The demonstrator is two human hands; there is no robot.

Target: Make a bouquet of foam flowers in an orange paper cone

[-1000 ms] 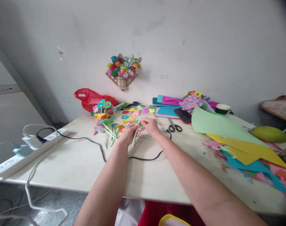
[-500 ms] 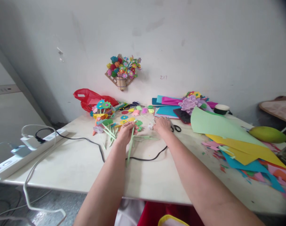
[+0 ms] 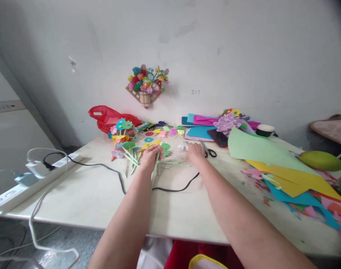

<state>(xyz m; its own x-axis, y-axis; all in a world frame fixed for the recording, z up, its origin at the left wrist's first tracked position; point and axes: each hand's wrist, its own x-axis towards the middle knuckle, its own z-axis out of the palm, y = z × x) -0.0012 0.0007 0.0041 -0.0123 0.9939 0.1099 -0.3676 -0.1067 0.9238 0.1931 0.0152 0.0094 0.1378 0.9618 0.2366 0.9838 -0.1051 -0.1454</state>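
Between the closed fingers of my left hand (image 3: pixel 151 154) is a pale green strip (image 3: pixel 154 175) that hangs down toward me. A green scalloped paper flower (image 3: pixel 165 149) shows just right of those fingertips. My right hand (image 3: pixel 195 151) is low over the table with its fingers curled; what they hold, if anything, is hidden. A small crumpled white thing (image 3: pixel 183 147) lies at its left side, and black-handled scissors (image 3: pixel 210 152) are at its right. Pale green strips (image 3: pixel 174 163) lie on the table between my hands, and more strips (image 3: pixel 130 157) are heaped left of my left hand.
A black cable (image 3: pixel 173 190) crosses the table from a power strip (image 3: pixel 36 183) and passes behind my right arm. Craft sheets (image 3: pixel 271 153) and scraps cover the right side. A red plastic bag (image 3: pixel 103 117) and paper flowers (image 3: pixel 124 125) stand at the back left.
My right hand has drawn slightly back and right, and its fingers are more curled. More of the white thing and the scissors shows. My left hand stays nearly still with the strip.
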